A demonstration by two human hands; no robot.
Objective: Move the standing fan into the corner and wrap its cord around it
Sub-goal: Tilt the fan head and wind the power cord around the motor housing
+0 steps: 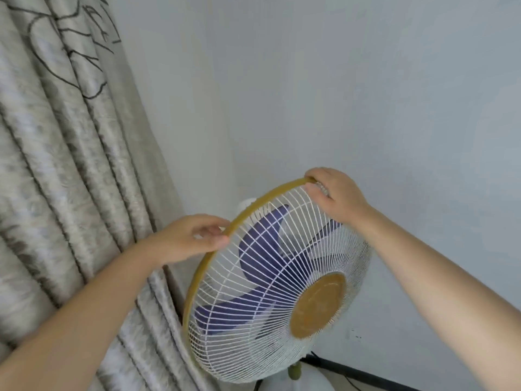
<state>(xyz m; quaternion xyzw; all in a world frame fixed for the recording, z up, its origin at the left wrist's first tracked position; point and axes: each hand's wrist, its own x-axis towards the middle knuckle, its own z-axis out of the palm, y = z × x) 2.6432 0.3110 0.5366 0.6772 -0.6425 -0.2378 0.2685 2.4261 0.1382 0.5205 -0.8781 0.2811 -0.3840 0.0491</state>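
The standing fan has a white wire cage, a yellowed rim, a yellowed round hub and blue blades. It stands close to the room corner, its head tilted up toward me. My left hand grips the rim at its upper left. My right hand holds the top of the rim and cage. Below the cage I see a bit of the pole and the white base. A thin dark cord lies on the floor at the lower right; most of it is hidden.
A grey-beige curtain with dark branch lines hangs along the left, touching the fan's left side. Pale walls meet in a corner behind the fan. A dark baseboard runs along the right wall at floor level.
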